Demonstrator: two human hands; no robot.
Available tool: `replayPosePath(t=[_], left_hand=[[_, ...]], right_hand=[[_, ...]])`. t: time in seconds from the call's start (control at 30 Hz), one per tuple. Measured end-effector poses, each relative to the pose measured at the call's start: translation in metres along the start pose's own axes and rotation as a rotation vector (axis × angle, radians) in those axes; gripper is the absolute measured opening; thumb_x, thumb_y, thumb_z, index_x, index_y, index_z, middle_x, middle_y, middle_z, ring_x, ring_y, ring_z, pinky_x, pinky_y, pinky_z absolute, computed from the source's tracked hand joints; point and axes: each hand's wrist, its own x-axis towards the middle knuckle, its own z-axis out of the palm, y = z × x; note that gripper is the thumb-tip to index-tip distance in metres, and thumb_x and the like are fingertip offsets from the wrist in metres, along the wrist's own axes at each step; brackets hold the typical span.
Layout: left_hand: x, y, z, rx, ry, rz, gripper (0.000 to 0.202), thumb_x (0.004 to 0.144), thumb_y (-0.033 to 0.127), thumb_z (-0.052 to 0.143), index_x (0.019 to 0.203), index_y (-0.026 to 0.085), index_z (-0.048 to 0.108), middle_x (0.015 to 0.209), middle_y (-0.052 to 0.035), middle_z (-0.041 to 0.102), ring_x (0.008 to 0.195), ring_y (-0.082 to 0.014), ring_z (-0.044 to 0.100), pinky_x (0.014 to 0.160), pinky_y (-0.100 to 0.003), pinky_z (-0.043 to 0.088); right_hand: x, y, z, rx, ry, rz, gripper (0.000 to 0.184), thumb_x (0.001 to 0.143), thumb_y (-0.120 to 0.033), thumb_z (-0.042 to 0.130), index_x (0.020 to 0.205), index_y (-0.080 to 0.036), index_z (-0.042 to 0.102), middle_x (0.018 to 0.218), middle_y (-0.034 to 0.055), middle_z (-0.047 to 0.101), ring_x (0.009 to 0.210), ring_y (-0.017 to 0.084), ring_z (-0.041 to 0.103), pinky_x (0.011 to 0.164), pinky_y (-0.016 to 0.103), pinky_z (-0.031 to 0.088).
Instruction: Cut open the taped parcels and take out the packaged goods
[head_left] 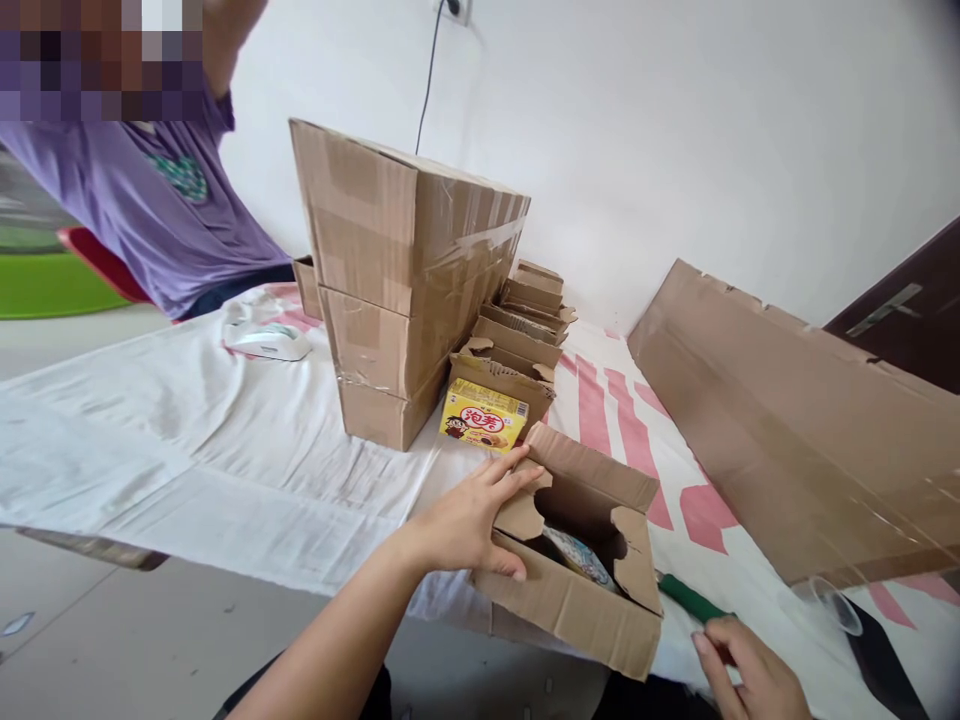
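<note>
My left hand (471, 520) rests on the left flap and wall of a small open cardboard box (577, 600) at the table's near edge, thumb on the front wall, fingers spread. A printed packet (581, 555) lies inside the box. My right hand (750, 675) is at the lower right with its fingers curled round the end of a green-handled tool (694, 600) lying on the cloth. A yellow snack box (484, 415) stands just beyond the open box.
A stack of taped cardboard boxes (397, 280) stands mid-table, with a row of small open boxes (525, 330) behind the snack box. A long flat carton (802, 420) lies at right. A white device (266, 340) sits at left. A person in a purple shirt (165, 200) is behind the table.
</note>
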Motion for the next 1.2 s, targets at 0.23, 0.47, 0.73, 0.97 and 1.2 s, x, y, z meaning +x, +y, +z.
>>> replayPosePath(t=[0.23,0.47,0.73,0.97,1.2], left_hand=[[0.003,-0.008,0.005,-0.055,0.024,0.024,0.112,0.059,0.061,0.082,0.151,0.026,0.029,0.161,-0.0189,0.019,0.147,-0.0392,0.021,0.114,-0.059,0.028],[0.003,-0.010,0.006,-0.029,0.060,0.039,0.114,0.060,0.063,0.081,0.152,0.024,0.026,0.159,-0.0185,0.025,0.147,-0.0376,0.024,0.116,-0.058,0.026],[0.005,-0.009,0.008,0.001,0.078,0.034,0.112,0.061,0.065,0.079,0.150,0.020,0.028,0.158,-0.0200,0.026,0.148,-0.0371,0.021,0.117,-0.059,0.023],[0.004,-0.009,0.009,-0.073,0.066,0.017,0.117,0.057,0.064,0.082,0.151,0.024,0.025,0.160,-0.0192,0.023,0.147,-0.0383,0.023,0.116,-0.059,0.027],[0.003,-0.007,0.006,-0.078,0.068,0.027,0.114,0.057,0.061,0.083,0.151,0.028,0.027,0.159,-0.0183,0.023,0.144,-0.0400,0.027,0.113,-0.060,0.031]], right_hand=[[0.049,-0.045,-0.003,-0.067,0.070,-0.405,0.041,0.092,-0.033,0.053,0.130,-0.018,0.055,0.126,0.0108,0.065,0.122,0.027,0.054,0.096,0.039,0.049],[0.075,-0.055,0.005,-0.151,-0.055,-0.470,0.037,0.091,-0.038,0.059,0.125,-0.025,0.062,0.137,0.0049,0.060,0.136,0.032,0.039,0.101,0.047,0.043],[0.064,-0.042,0.001,-0.148,0.275,-0.185,0.010,0.085,-0.025,0.063,0.095,-0.022,0.064,0.126,0.0120,0.060,0.122,0.034,0.051,0.099,0.053,0.042],[0.056,-0.025,0.007,-0.003,0.027,-0.023,0.015,0.095,-0.035,0.050,0.096,-0.025,0.062,0.091,0.0042,0.072,0.089,0.023,0.068,0.079,0.038,0.055],[0.053,-0.037,0.012,0.135,-0.140,0.087,0.049,0.094,-0.044,0.051,0.138,-0.022,0.044,0.118,0.0107,0.066,0.106,0.024,0.067,0.083,0.034,0.059]])
